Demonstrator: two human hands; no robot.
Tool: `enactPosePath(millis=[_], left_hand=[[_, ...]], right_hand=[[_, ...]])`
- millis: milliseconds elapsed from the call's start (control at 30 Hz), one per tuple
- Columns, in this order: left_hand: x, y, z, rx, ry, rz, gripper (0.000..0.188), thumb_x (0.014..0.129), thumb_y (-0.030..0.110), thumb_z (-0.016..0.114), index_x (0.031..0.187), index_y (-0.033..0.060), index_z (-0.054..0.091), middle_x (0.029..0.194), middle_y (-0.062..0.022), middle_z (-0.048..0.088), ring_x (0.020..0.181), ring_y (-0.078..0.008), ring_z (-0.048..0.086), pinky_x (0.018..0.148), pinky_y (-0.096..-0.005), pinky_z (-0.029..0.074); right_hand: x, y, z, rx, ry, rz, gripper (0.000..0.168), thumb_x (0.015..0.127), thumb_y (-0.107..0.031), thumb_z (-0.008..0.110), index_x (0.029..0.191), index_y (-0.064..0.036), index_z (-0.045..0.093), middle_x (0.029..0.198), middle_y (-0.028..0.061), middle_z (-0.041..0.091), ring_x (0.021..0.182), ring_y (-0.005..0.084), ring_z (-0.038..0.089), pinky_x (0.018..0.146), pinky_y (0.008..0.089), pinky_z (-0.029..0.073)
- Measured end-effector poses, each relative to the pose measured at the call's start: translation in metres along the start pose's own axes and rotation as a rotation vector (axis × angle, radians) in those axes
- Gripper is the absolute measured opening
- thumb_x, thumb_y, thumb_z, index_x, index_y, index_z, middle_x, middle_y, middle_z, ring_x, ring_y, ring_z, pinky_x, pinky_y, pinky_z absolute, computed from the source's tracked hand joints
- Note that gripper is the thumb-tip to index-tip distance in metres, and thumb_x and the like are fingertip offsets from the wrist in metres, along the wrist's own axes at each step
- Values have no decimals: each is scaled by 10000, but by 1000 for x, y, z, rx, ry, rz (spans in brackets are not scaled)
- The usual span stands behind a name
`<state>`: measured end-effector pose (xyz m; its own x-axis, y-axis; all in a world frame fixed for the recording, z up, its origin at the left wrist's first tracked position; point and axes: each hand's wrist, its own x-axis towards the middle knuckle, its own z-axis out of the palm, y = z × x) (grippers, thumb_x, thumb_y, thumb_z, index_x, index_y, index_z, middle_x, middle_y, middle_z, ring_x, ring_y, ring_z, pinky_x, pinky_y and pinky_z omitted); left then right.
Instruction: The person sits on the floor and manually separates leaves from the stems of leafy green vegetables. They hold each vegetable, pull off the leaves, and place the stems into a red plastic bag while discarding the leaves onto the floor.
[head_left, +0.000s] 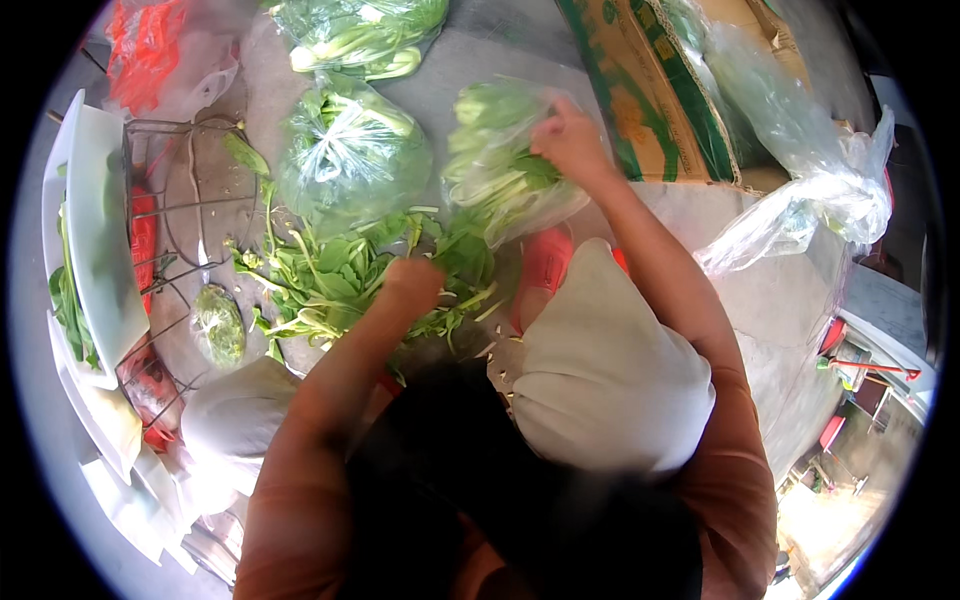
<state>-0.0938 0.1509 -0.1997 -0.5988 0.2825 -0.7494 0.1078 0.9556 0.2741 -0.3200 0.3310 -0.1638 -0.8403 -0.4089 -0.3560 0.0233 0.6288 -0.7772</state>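
Note:
My right hand grips the edge of a clear plastic bag that holds pale-stemmed leafy greens. My left hand is blurred over a loose pile of leafy greens on the floor, and whether its fingers hold any stems is not clear. Just beyond the pile sits a tied plastic bag of greens, its gathered neck facing up. Farther off lies another bag of greens.
A printed cardboard box with plastic sheeting stands at the right. White trays rest by a wire rack on the left. A small bag of greens lies near my left knee. Red plastic bags are at the upper left.

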Motion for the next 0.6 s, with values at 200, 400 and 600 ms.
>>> enactPosePath(millis=[200,400,600], left_hand=[[86,24,-29,-702,798,-53,224,741,107,540,957,78,593,862,-134,625,793,-354,594,706,-409,487],[81,-5,-24,-355,866,-157,378,714,173,612,1080,110,543,963,-104,602,912,-325,553,741,-408,459],[60,16,-23,-374,794,-179,559,669,182,699,1176,132,467,960,-89,601,957,-307,531,785,-397,451]], right_hand=[[-30,26,48,-178,46,-241,307,753,-120,554,1052,-57,527,792,116,638,740,313,615,679,372,489],[-36,54,52,-666,-9,-509,333,720,-88,564,1052,-75,544,1062,115,587,1022,311,542,848,387,436],[-45,44,49,-957,-293,-385,339,768,-69,480,1096,-103,557,1224,105,485,1162,287,439,956,365,354]])
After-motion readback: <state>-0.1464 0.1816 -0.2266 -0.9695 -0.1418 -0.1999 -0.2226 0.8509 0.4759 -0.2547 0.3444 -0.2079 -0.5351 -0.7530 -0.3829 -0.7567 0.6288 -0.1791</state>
